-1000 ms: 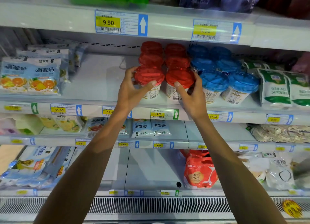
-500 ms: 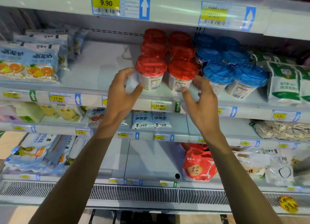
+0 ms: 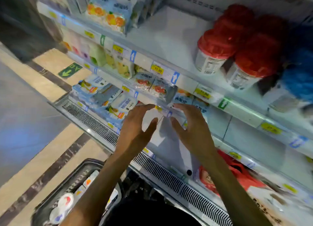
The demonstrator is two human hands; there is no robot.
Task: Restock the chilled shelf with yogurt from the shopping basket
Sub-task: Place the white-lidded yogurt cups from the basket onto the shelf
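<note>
Red-lidded yogurt cups stand on the chilled shelf; remaining cups lie in the shopping basket well below the shelf, so restocking is judged partly done. Left hand and right hand hang below the shelf, both spread, holding nothing

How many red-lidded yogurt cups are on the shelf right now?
2 clear: one red-lidded yogurt cup at the shelf front, another right of it. Blurred red lids behind may mean more.
</note>
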